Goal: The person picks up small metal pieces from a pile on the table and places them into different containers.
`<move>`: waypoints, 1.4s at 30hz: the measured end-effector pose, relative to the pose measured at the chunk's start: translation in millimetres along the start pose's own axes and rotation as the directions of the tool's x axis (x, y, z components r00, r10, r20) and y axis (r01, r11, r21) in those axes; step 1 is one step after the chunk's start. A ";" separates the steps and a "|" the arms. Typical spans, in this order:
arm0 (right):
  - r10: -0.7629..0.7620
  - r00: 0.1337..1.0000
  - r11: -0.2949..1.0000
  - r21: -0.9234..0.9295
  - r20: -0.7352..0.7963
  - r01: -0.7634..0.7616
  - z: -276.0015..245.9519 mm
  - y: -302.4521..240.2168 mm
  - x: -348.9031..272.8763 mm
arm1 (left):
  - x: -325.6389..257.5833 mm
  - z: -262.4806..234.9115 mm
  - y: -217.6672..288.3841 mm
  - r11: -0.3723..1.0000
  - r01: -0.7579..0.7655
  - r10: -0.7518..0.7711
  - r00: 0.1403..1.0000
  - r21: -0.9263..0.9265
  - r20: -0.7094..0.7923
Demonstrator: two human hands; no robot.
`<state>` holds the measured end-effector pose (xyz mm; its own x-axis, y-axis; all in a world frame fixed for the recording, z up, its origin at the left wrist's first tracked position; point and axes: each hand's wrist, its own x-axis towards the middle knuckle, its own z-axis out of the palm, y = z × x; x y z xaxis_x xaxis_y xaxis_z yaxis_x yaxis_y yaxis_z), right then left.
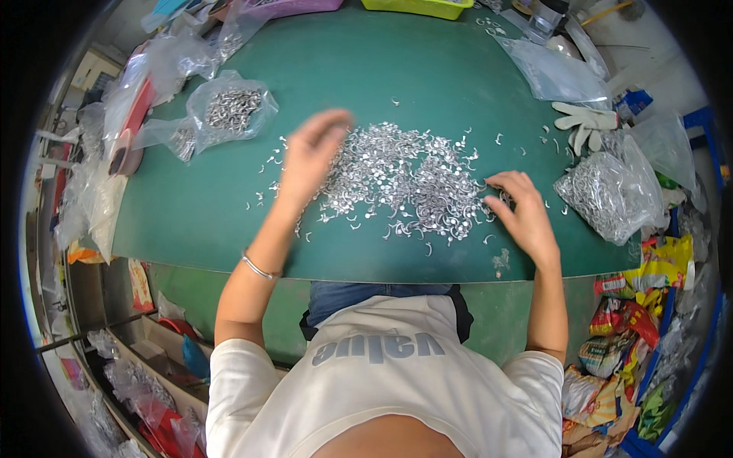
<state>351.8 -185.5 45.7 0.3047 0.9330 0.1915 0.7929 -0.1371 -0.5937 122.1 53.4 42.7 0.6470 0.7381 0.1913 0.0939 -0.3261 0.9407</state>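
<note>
— What's going on at that green desk [206, 206]?

— Someone is working through a heap of small silver metal hooks [405, 179] spread loose across the middle of it. The left hand [311, 156] is over the heap's left edge and blurred, fingers loosely extended; I can't tell whether it pinches anything. The right hand [525, 214] rests at the heap's right edge, fingers curled down onto the pieces, seemingly pinching a few, though the fingertips are hidden among them.

— Much done, would you say?

— Hard to judge. A clear bag of hooks [611, 191] lies full just right of the right hand, and another clear bag [233, 111] with a smaller amount sits at the far left, with a second little one beside it. So some pieces appear bagged already. But the heap is still broad, with strays scattered all round it, so I'd guess plenty remains.

— Anything else about?

— A white work glove [584, 122] lies unused beyond the full bag, empty plastic bags [553, 69] farther back, a yellow-green tray [420, 8] at the far edge. Crumpled colourful wrappers [634, 320] pile up off the desk on the right, and the person wears a thin bracelet [258, 267] on the left wrist.
</note>
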 end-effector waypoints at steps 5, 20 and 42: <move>-0.080 0.992 0.969 -0.240 -0.102 0.053 37.3 -12.3 -14.4 | -25.0 87.7 2.9 0.871 -0.448 0.325 0.833 0.201 0.448; 0.043 0.969 0.998 -0.031 -0.245 -0.053 23.8 6.7 -13.2 | -27.9 85.0 -1.4 0.603 -0.616 0.349 0.775 0.507 0.527; 0.151 0.960 0.976 -0.118 -0.237 -0.183 48.8 -9.9 -5.8 | -17.7 77.4 13.0 0.733 -0.503 0.233 0.818 0.458 0.526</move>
<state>316.5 -173.3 12.3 0.5372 0.7960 0.2788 0.7805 -0.3438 -0.5221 170.4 -9.6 29.8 0.9491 0.2173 0.2282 0.0900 -0.8809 0.4646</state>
